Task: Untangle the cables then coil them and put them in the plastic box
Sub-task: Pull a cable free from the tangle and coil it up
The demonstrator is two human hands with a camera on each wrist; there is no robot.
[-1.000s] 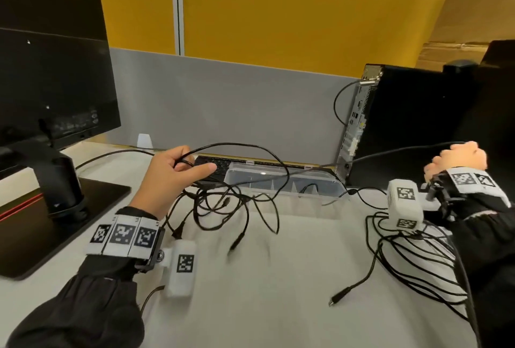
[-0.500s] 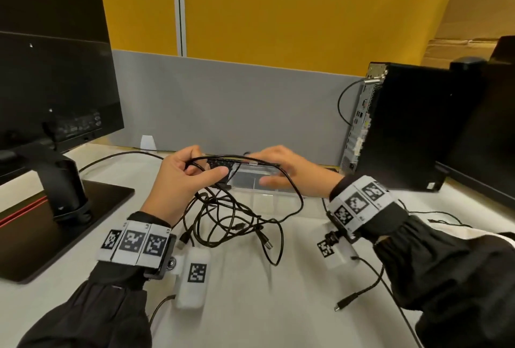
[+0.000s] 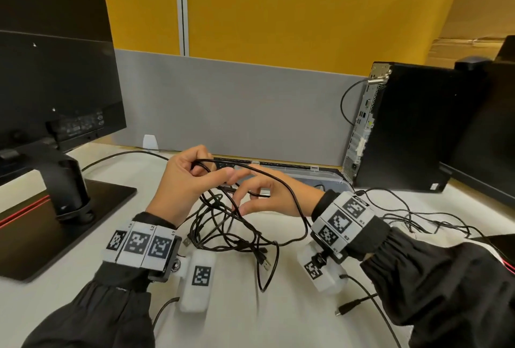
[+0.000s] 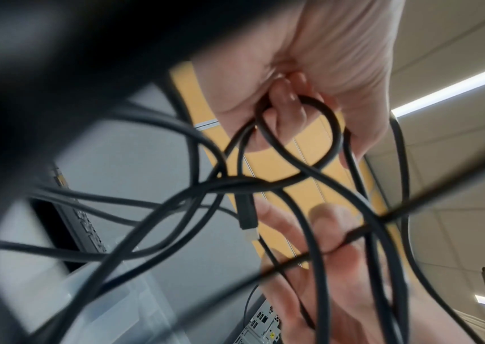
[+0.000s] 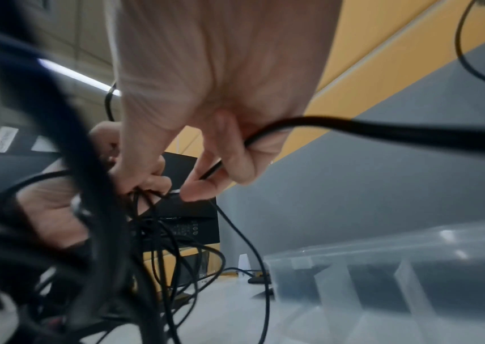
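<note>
At centre frame of the head view, both hands meet above a white desk [image 3: 139,306]. Left hand [image 3: 182,184] is raised with fingers curled round several black strands of the cable tangle [image 3: 223,225]; the left wrist view shows a loop of cable [image 4: 297,139] hooked over its curled fingers [image 4: 287,102], with a plug end [image 4: 247,214] hanging free just below. Right hand [image 3: 271,194] sits just right of the left, nearly touching it; thumb and forefinger pinch one thin black strand, the other fingers loosely spread. Right wrist view confirms: a strand runs through the fingers [image 5: 235,158] of the right hand [image 5: 220,81]. Most of the tangle droops from the hands onto the desk, lower centre, one loop trailing toward the bottom of the frame. Plastic box [image 3: 320,180], clear, stands behind the hands, partly hidden by them; its divided compartments [image 5: 412,279] show in the right wrist view, lower right. More loose cables [image 3: 412,216] lie at right of frame, apart from the held tangle. Monitor [image 3: 50,69] upper left; computer tower [image 3: 404,124] upper right; keyboard [image 3: 278,164] behind the box.
</note>
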